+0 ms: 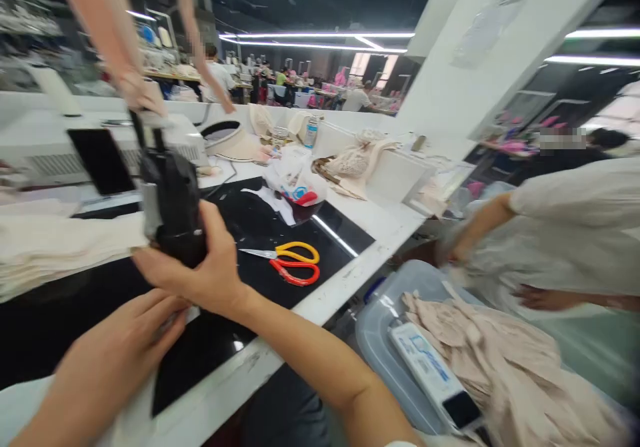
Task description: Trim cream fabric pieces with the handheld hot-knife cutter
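Note:
A dark, upright object (175, 190) with a grey patch stands before me, its kind too blurred to tell. Wrapped round its lower end is my right hand (213, 270), closed with the thumb on the left side. Just below, my left hand (127, 344) is curled with its fingers pressed together near my right wrist; what it holds, if anything, is hidden. A blurred peach-coloured length (113, 27) comes down from above to the top of the dark object. Scissors (295, 262) with one yellow and one red handle lie on the black tabletop (255, 224), to the right.
Stacked pale fabric (65, 247) lies left, near a dark phone-like panel (100, 160). A plastic bag (295, 174), a visor (227, 140) and a spray can (311, 132) sit behind. At right, a tub (380, 327) holds beige cloth (480, 347) beside a person in white (580, 227).

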The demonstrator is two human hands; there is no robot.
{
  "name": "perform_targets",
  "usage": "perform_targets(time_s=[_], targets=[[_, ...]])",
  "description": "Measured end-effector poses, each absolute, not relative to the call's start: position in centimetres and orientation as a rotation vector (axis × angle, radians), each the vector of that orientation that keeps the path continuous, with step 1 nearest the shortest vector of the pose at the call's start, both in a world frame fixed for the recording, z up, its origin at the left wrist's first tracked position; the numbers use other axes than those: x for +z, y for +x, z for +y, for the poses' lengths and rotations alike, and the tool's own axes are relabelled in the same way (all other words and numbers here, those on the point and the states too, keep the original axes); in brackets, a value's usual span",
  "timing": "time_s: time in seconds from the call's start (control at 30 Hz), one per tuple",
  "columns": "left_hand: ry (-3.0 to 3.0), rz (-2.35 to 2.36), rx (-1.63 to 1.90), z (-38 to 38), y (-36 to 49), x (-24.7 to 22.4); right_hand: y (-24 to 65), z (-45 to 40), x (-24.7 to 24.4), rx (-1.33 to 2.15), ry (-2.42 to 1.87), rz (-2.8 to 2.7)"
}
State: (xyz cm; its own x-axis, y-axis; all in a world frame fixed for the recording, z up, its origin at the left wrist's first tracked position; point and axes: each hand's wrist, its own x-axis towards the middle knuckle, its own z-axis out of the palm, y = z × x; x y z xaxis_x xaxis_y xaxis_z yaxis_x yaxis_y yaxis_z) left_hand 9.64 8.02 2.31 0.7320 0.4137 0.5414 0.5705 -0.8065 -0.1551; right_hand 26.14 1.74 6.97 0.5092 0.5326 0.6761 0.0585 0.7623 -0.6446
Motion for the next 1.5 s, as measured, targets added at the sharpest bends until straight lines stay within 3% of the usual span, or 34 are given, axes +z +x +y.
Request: perform_targets(time_s=[0.17, 1.5], targets=[[-2.458, -0.665, -0.632, 4.5, 11.5, 4.3, 26.6, 1.8, 6.1, 0.327, -0.658, -1.004], [-2.496, -0.559, -0.737, 4.6, 11.5, 3.0, 27.1, 1.6, 6.4, 0.256, -0.57, -1.014]])
